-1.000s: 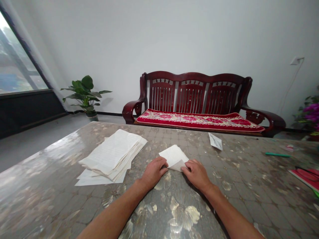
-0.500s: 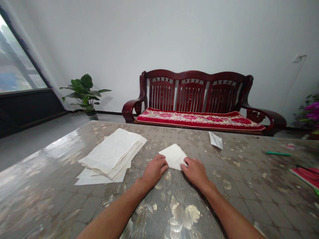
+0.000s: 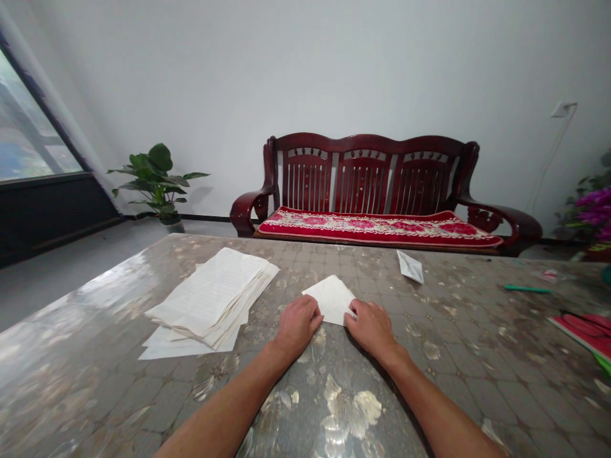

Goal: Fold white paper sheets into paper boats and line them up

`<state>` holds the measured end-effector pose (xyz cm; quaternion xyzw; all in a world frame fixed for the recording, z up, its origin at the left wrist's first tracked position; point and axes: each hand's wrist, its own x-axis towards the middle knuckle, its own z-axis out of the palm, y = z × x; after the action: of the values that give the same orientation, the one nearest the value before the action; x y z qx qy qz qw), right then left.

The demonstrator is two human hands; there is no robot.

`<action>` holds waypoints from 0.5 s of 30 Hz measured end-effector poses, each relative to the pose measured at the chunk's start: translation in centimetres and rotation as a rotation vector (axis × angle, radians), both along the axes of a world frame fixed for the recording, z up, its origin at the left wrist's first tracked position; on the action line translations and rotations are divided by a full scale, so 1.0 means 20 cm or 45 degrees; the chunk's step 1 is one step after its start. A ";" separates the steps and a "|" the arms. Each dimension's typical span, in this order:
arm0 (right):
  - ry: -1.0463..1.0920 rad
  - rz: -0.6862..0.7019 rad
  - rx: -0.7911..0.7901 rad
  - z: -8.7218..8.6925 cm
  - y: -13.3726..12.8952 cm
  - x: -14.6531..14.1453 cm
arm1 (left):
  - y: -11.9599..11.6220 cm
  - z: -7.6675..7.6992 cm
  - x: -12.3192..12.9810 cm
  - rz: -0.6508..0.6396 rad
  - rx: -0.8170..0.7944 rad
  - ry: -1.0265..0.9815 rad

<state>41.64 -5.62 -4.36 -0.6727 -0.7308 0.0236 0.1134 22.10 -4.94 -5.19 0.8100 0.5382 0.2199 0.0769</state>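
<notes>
A folded sheet of white paper (image 3: 331, 298) lies on the patterned table (image 3: 329, 362) between my hands. My left hand (image 3: 299, 321) is closed at its left edge, fingers curled down onto it. On the opposite side, my right hand (image 3: 370, 324) pinches the lower right edge between thumb and fingers. The undersides of both hands and some fingertips are hidden. Left of my hands rests a stack of lined white paper sheets (image 3: 214, 296), slightly fanned. A small folded paper piece (image 3: 410, 267) sits farther back on the right.
On the table's right side lie a green pen (image 3: 527, 289) and a red notebook (image 3: 585, 331) with dark-framed glasses on it. Behind the table stands a dark red wooden bench (image 3: 365, 178) with a red patterned cover. A potted plant (image 3: 160, 181) stands at the back left.
The view has shifted slightly, so the surroundings appear a little farther left. Both hands stay on the folded paper in nearly the same pose.
</notes>
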 end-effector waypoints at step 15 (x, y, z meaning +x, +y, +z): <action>-0.014 -0.047 -0.015 0.00 0.01 0.01 | 0.02 -0.03 0.00 -0.082 0.061 -0.005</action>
<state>41.89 -5.36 -4.45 -0.6868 -0.7187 0.0220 0.1057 22.02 -4.50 -5.79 0.8281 0.5062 0.2317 0.0656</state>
